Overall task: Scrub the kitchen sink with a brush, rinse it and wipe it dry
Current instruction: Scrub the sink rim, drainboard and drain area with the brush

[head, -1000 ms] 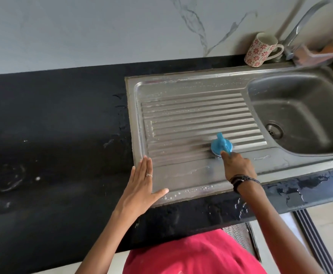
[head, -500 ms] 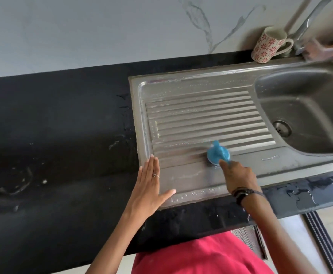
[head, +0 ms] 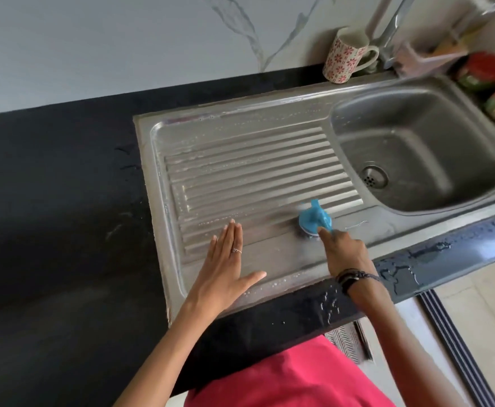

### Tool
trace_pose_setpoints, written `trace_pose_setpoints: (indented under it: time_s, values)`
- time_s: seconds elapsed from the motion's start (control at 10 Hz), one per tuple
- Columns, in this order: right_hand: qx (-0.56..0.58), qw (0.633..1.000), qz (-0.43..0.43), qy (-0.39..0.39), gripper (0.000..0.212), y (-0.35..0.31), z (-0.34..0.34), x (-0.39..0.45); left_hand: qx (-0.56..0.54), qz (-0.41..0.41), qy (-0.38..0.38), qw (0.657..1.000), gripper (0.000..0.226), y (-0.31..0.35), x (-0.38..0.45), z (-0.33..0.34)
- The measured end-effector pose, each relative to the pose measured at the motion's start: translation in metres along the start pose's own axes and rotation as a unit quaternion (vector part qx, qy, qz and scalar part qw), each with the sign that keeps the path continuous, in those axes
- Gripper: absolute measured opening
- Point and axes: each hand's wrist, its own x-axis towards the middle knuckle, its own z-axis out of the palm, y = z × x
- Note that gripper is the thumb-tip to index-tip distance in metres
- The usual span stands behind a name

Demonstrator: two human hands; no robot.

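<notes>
Gripping the blue brush (head: 315,219) left of the sink basin (head: 416,136), your right hand (head: 344,251) fingers wrap it; left hand (head: 225,268) fingers spread flat on the drainboard (head: 240,171).

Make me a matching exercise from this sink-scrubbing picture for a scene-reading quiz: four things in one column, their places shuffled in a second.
Things:
1. blue plastic scrubbing brush
2. white ceramic mug with red flowers
3. left hand
4. round metal drain strainer

Places:
A. flat on the steel drainboard's near left corner
B. in the right hand, on the ribs' near right part
C. on the basin floor
D. behind the sink, beside the tap

Pairs: 1-B, 2-D, 3-A, 4-C
</notes>
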Motion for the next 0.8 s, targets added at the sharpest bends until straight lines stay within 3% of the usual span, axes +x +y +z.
trace_pose_setpoints:
  time_s: [0.1, 0.2, 0.3, 0.4, 0.5, 0.6, 0.7, 0.8]
  values:
    - [-0.010, 0.996, 0.072, 0.044, 0.039, 0.066, -0.009, 0.045, 0.013, 0.014, -0.001, 1.000, 0.095, 0.029, 0.022, 0.007]
    - [0.071, 0.994, 0.077, 0.033, 0.042, 0.071, -0.006, 0.044, 0.029, 0.020, -0.002, 0.999, 0.094, 0.051, 0.040, 0.011]
    - [0.163, 0.984, 0.065, 0.031, 0.046, 0.059, 0.002, 0.033, 0.039, 0.005, -0.014, 0.999, 0.093, 0.073, 0.056, 0.010]
    - [0.136, 0.990, -0.011, 0.034, 0.045, 0.044, 0.005, 0.025, 0.041, -0.042, -0.019, 0.998, 0.091, 0.087, 0.075, 0.004]
    - [0.127, 0.990, -0.033, 0.050, 0.044, 0.053, -0.003, 0.050, 0.042, -0.073, -0.029, 0.996, 0.091, 0.094, 0.087, 0.000]
    - [0.188, 0.980, -0.030, 0.063, 0.048, 0.075, -0.032, 0.105, 0.029, -0.088, -0.036, 0.995, 0.090, 0.114, 0.101, 0.002]
    - [0.215, 0.974, -0.052, 0.035, 0.049, 0.092, -0.047, 0.132, 0.029, -0.096, -0.044, 0.994, 0.091, 0.133, 0.118, 0.008]
    - [0.190, 0.980, -0.064, 0.022, 0.048, 0.120, -0.036, 0.116, 0.031, -0.100, -0.050, 0.993, 0.091, 0.145, 0.129, 0.010]
